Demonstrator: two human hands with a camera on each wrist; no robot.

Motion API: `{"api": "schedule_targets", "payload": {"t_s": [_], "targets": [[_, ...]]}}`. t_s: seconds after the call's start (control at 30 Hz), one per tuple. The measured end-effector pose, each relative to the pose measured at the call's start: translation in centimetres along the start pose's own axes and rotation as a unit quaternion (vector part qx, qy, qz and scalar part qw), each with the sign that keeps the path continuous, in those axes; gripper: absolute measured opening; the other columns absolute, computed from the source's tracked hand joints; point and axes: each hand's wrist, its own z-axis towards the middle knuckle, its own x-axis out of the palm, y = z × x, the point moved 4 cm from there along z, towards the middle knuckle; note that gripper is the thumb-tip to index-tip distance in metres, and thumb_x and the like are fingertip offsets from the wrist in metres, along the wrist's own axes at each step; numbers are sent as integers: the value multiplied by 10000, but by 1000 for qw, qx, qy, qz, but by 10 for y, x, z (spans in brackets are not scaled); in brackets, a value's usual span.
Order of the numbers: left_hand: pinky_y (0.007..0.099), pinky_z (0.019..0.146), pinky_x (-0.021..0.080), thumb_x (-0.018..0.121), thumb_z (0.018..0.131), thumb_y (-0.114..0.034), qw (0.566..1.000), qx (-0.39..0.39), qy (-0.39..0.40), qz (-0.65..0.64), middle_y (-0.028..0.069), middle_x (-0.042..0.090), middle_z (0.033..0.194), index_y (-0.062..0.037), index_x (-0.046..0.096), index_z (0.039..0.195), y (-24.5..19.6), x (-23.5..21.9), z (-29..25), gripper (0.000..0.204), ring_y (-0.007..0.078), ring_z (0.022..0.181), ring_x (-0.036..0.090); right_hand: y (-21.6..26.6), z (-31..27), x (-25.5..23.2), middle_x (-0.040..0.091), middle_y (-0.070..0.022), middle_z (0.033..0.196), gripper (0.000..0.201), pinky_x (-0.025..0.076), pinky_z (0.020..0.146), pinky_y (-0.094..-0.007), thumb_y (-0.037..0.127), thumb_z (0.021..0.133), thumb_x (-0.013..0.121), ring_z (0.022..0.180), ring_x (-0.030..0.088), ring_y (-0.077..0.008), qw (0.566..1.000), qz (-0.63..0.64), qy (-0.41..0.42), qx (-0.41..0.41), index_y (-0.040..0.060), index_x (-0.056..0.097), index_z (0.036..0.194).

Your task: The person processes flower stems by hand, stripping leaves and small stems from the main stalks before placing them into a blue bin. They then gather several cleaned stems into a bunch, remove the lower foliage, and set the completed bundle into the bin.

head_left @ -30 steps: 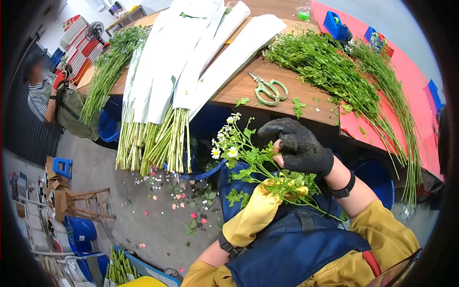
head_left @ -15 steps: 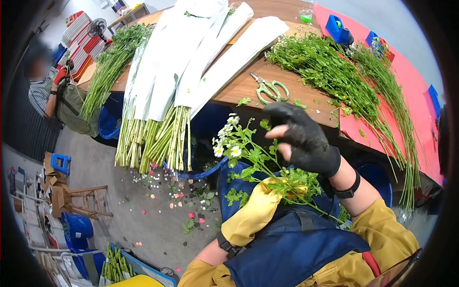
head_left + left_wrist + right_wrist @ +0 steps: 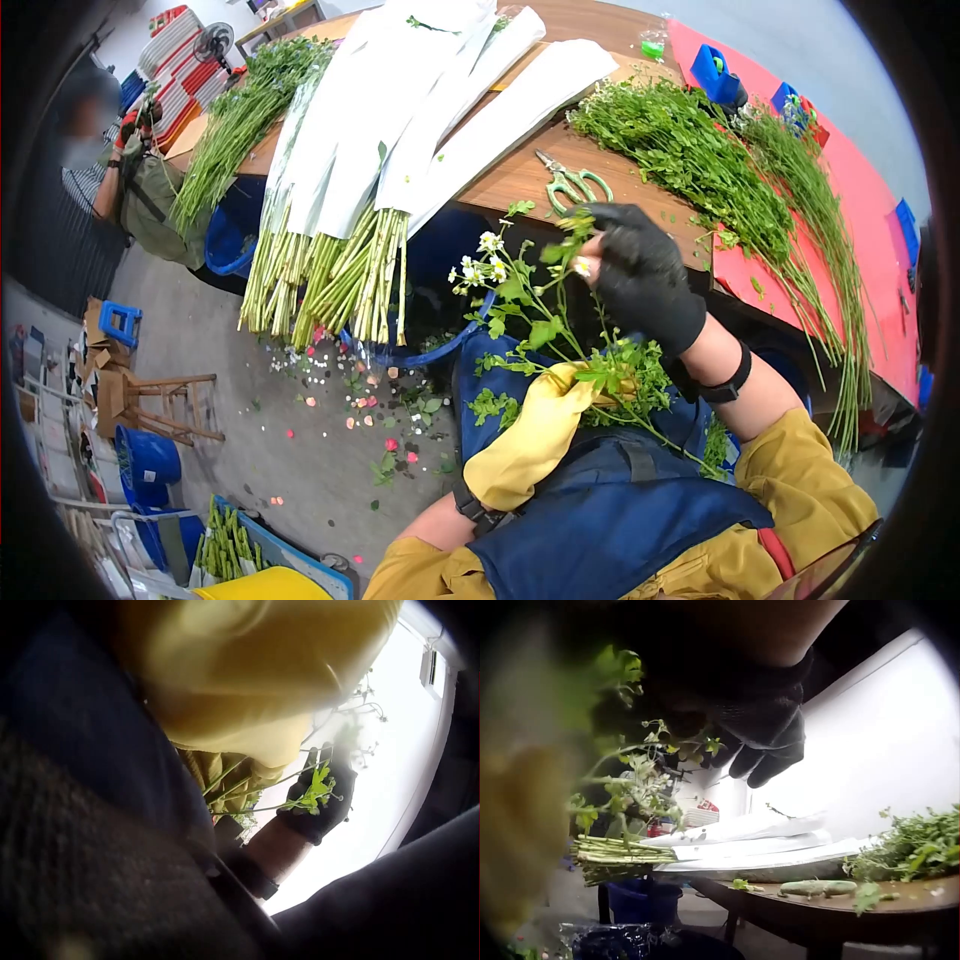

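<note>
My left hand (image 3: 535,430), in a yellow glove, grips the leafy stems of a small bunch of white daisy-like flowers (image 3: 490,262) in front of my blue apron. The blooms have yellow centres and lean to the left. Above it my right hand (image 3: 645,285), in a black glove with bare thumb and fingertip showing, pinches a leafy sprig (image 3: 570,238) near the top of the bunch. In the left wrist view the black-gloved hand (image 3: 326,787) appears beyond the stems. Green-handled scissors (image 3: 578,188) lie on the wooden table just beyond my right hand.
White paper-wrapped bundles (image 3: 370,130) overhang the table edge, stems outward. Loose greenery (image 3: 690,150) lies at the right, partly over a pink sheet (image 3: 860,200). Blue buckets (image 3: 232,235) stand below. Petals litter the floor (image 3: 330,440). Another person (image 3: 150,200) works at far left.
My right hand first drew back from the bunch with thumb and fingers apart, then returned and pinched a sprig at its top. The left hand keeps its grip on the stems.
</note>
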Motion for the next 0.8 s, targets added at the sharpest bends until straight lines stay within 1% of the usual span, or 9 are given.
{"api": "schedule_targets", "payload": {"t_s": [0.07, 0.2, 0.23, 0.33, 0.37, 0.47, 0.57, 0.7, 0.8], "targets": [[267, 819, 541, 643, 1036, -135, 999, 1, -28, 26, 52, 749, 1024, 7, 685, 1155, 0, 1, 1, 190, 128, 888, 691, 8, 14, -14, 691, -200, 1245, 184, 494, 1002, -490, 182, 794, 830, 1165, 634, -405, 999, -41, 17, -13, 36, 730, 846], [315, 865, 544, 619, 1061, -226, 998, -20, 8, 62, 93, 767, 1035, 29, 712, 1141, -13, 11, 5, 283, 163, 903, 704, 45, 15, -10, 630, -183, 1384, 220, 470, 1026, -536, 225, 735, 847, 1271, 582, -428, 979, -47, 103, -170, 72, 718, 827], [323, 872, 541, 618, 1064, -243, 997, -22, 1, 72, 98, 769, 1026, 30, 721, 1132, -16, 14, 4, 300, 169, 902, 705, 51, 9, -4, 591, -180, 1445, 261, 450, 1057, -564, 225, 632, 843, 1338, 540, -424, 971, -128, 122, -162, 89, 718, 816], [325, 879, 536, 617, 1066, -262, 994, -20, 15, 104, 105, 773, 1009, 37, 738, 1100, -19, 16, 6, 324, 181, 902, 709, 39, 4, 9, 567, -173, 1476, 315, 431, 1086, -577, 226, 556, 829, 1384, 500, -418, 963, -152, 155, -163, 96, 723, 822], [322, 879, 535, 618, 1066, -263, 993, -16, 25, 115, 107, 773, 1005, 39, 742, 1088, -20, 16, 7, 327, 183, 903, 711, 37, 5, 9, 600, -194, 1424, 289, 460, 1063, -565, 183, 588, 831, 1323, 555, -424, 962, -150, 155, -165, 81, 723, 835], [317, 871, 529, 610, 1069, -272, 994, -7, 4, 105, 95, 773, 997, 43, 747, 1076, -25, 18, 5, 343, 173, 904, 706, 25, 5, 14, 646, -217, 1347, 228, 491, 1029, -539, 141, 652, 826, 1230, 616, -425, 979, -118, 101, -134, 64, 722, 839], [275, 814, 513, 597, 1079, -238, 991, -3, 9, 137, 43, 755, 949, 23, 745, 1093, -28, 23, 7, 300, 107, 823, 655, 11, 3, 22, 679, -234, 1259, 181, 509, 996, -521, 118, 715, 818, 1143, 649, -431, 996, -70, -10, -53, 48, 728, 855], [274, 824, 533, 605, 1069, -213, 994, -20, -23, 104, 63, 768, 973, 34, 742, 1119, -17, 18, 9, 287, 128, 859, 690, 20, 11, 24, 674, -249, 1259, 265, 499, 1006, -512, 179, 745, 855, 1135, 638, -448, 996, -69, 35, -34, 37, 756, 946], [293, 850, 559, 604, 1058, -178, 991, -26, -31, 125, 106, 776, 1026, 58, 727, 1147, -18, 16, 10, 281, 175, 915, 730, 2, 1, 37, 583, -225, 1452, 308, 414, 1133, -473, 173, 776, 869, 1359, 524, -419, 992, -35, 114, 48, 24, 751, 1019]]}}
